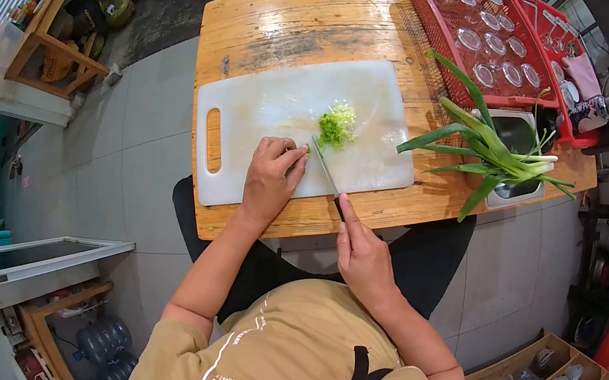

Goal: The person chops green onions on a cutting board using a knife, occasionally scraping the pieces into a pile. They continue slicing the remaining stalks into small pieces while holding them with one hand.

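Observation:
My right hand (367, 257) is wrapped round the black handle of a kitchen knife (326, 169). The blade points up and left over a white cutting board (253, 113), its tip close to my left fingertips. With curled fingers, my left hand (273, 173) rests on the board and pinches a spring onion piece (307, 148), mostly hidden by the fingers. Just beyond the blade lies a small heap of chopped spring onion (338, 125), pale at the top and greener below. Whole spring onions (492, 149) lie to the right, across a metal container (518, 189).
The wooden table (301, 16) carries the board. A red crate (438, 19) of upturned glasses stands at its far right, beside a red basket (578, 47) with more items. Low at the right is a wooden shelf (533, 365) with dishes. Large water bottles (104, 339) stand at lower left.

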A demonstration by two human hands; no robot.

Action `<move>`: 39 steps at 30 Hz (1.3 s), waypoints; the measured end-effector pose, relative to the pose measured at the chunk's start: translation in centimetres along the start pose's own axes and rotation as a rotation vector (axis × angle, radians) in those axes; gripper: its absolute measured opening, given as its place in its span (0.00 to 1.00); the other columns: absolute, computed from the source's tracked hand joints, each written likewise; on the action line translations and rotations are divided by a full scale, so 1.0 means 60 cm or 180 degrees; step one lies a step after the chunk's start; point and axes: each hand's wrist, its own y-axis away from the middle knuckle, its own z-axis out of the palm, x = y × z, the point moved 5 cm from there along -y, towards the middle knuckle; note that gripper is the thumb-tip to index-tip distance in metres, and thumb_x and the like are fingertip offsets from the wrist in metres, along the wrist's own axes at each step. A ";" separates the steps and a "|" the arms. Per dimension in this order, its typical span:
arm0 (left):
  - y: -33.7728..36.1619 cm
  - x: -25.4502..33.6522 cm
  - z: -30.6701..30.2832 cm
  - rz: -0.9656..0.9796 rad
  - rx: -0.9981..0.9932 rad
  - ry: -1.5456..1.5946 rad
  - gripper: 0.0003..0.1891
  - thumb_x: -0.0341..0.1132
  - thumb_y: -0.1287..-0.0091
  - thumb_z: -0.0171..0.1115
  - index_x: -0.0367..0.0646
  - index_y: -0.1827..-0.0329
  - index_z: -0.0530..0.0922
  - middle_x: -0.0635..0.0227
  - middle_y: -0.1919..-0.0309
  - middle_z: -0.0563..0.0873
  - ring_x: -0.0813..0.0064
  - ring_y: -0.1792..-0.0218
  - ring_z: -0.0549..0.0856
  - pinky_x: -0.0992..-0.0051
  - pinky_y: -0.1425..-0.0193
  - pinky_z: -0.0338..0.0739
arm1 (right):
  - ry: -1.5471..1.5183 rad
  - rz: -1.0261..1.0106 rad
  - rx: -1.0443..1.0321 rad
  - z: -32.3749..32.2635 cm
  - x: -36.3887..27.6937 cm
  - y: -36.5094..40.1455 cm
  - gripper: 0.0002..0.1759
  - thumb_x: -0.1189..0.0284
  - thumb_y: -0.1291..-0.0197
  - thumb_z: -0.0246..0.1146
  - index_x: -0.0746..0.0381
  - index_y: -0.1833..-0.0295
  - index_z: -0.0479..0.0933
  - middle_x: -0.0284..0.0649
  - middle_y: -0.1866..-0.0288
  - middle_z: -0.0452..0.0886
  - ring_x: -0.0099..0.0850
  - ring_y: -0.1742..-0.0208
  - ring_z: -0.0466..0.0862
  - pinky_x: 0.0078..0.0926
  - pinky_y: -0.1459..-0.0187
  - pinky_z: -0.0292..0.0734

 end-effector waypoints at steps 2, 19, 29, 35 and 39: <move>0.000 0.000 -0.001 0.0028 0.0021 -0.0006 0.08 0.23 0.32 0.78 0.36 0.52 0.93 0.60 0.56 0.89 0.56 0.51 0.86 0.60 0.46 0.84 | -0.0148 -0.0002 -0.0001 -0.005 -0.003 0.002 0.37 0.71 0.17 0.63 0.53 0.07 0.65 0.53 0.59 0.88 0.55 0.63 0.89 0.53 0.59 0.87; -0.001 0.001 0.001 0.0057 0.0035 -0.0063 0.06 0.22 0.33 0.78 0.36 0.54 0.92 0.60 0.56 0.89 0.56 0.51 0.87 0.59 0.46 0.84 | -0.0300 0.0088 -0.0153 -0.002 -0.007 0.003 0.36 0.72 0.18 0.63 0.53 0.09 0.67 0.57 0.56 0.90 0.58 0.60 0.91 0.55 0.56 0.88; -0.006 0.002 -0.001 0.0052 -0.0026 -0.0037 0.06 0.23 0.32 0.77 0.34 0.55 0.91 0.59 0.55 0.90 0.56 0.51 0.87 0.60 0.44 0.84 | -0.0059 0.0125 -0.0265 0.011 -0.006 -0.019 0.36 0.70 0.17 0.63 0.54 0.08 0.65 0.54 0.63 0.89 0.56 0.64 0.90 0.54 0.59 0.87; -0.003 0.002 -0.001 -0.0024 -0.0027 0.0013 0.07 0.22 0.34 0.77 0.34 0.54 0.91 0.59 0.54 0.90 0.55 0.49 0.87 0.60 0.44 0.84 | 0.0029 0.0031 -0.0190 0.011 -0.006 0.001 0.38 0.69 0.18 0.64 0.54 0.07 0.64 0.53 0.64 0.88 0.54 0.65 0.90 0.53 0.60 0.87; 0.000 -0.002 0.004 0.0017 -0.0018 0.0053 0.08 0.21 0.35 0.77 0.34 0.55 0.90 0.59 0.54 0.90 0.54 0.49 0.87 0.59 0.44 0.84 | 0.0124 -0.0019 -0.0090 0.026 0.000 -0.001 0.39 0.70 0.19 0.64 0.53 0.07 0.63 0.51 0.64 0.86 0.53 0.66 0.89 0.52 0.61 0.88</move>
